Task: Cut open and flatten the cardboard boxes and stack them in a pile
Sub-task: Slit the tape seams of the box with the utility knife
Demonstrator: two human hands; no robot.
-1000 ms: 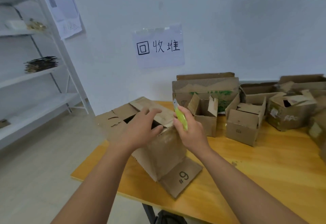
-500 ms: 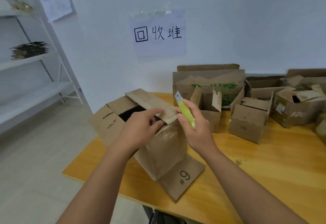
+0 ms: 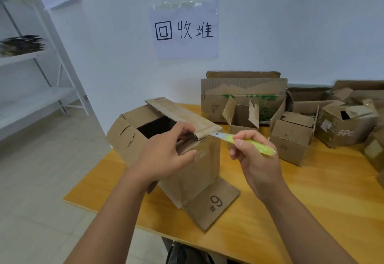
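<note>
Big cardboard box (image 3: 187,166) sits mid-frame on the desk (image 3: 311,211). Left hand (image 3: 164,155) has its fingers clamped on the box's top edge, right hand (image 3: 255,159) fingers wrapped round a green box cutter (image 3: 247,142), blade tip looks like it's touching the flap (image 3: 182,116). More boxes (image 3: 291,139) upper right.

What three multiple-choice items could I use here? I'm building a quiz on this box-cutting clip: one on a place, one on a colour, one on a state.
1. Where does the flap marked #9 lie?
A. flat on the table
B. on the shelf
C. taped to the wall

2. What colour is the cutter's handle?
A. red
B. yellow-green
C. black

3. How is the top of the near box?
A. taped shut
B. crushed flat
C. open, dark inside

Answers:
1 A, it rests on the wooden table at the box's foot.
2 B, seen in the right hand.
3 C, the left hand grips its rim beside the gap.
</note>
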